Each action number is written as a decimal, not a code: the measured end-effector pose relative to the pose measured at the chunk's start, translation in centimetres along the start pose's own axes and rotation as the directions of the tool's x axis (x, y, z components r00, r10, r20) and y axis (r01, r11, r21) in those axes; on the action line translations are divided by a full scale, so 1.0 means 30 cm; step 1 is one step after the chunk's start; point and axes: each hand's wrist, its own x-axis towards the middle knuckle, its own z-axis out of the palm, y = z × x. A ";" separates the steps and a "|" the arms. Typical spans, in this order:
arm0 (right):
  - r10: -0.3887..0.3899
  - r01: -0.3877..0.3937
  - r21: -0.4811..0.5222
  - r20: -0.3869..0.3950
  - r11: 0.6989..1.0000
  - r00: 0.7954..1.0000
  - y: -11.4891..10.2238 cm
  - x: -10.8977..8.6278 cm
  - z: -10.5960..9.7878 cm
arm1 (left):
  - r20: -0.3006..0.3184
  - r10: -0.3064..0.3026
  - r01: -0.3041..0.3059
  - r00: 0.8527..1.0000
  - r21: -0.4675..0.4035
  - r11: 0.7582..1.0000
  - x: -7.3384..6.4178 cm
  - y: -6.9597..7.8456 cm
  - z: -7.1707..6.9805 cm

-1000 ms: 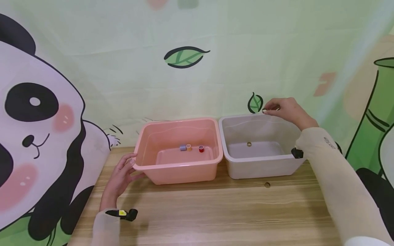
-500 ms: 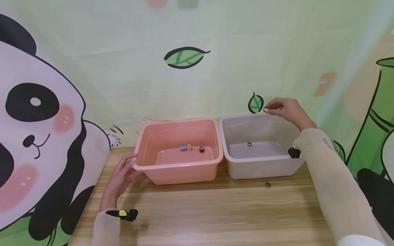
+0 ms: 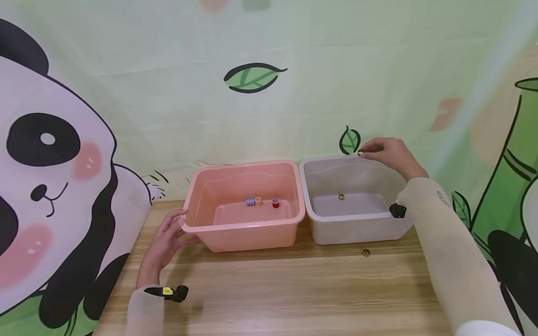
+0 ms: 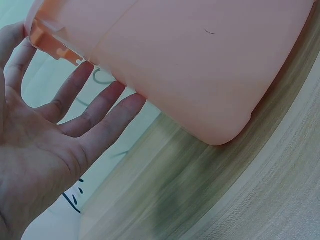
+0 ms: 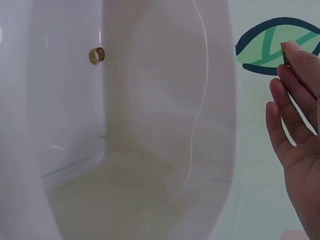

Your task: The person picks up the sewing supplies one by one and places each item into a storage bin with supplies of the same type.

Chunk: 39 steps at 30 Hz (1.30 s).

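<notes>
Pinched by the right hand [image 3: 391,151], one gold ring [image 5: 285,54] is near the grey tub's [image 3: 357,229] far rim; the left hand [image 3: 163,241], fingers spread, touches the pink tub [image 3: 252,239]. Nearest, a second ring [image 3: 366,255] lies on the wooden table [image 3: 273,289]; farther, the grey tub holds a third ring [image 5: 93,56]; behind stands a leaf-printed backdrop [image 3: 176,84].

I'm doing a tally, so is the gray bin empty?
Not empty: a gold ring lies inside the gray bin, visible in the head and right wrist views.
</notes>
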 end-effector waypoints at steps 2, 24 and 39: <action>-0.001 0.001 -0.008 0.002 1.000 1.000 0.004 0.002 0.003 | 0.000 0.000 0.000 1.000 -0.001 1.000 -0.001 -0.001 0.000; -0.012 0.012 -0.030 0.010 0.999 1.000 0.040 0.021 0.027 | 0.004 -0.002 0.002 1.000 0.010 1.000 -0.003 0.003 -0.001; 0.019 -0.020 -0.019 -0.021 1.000 1.000 0.035 0.026 0.049 | 0.017 0.009 -0.009 1.000 -0.010 1.000 0.000 -0.004 -0.004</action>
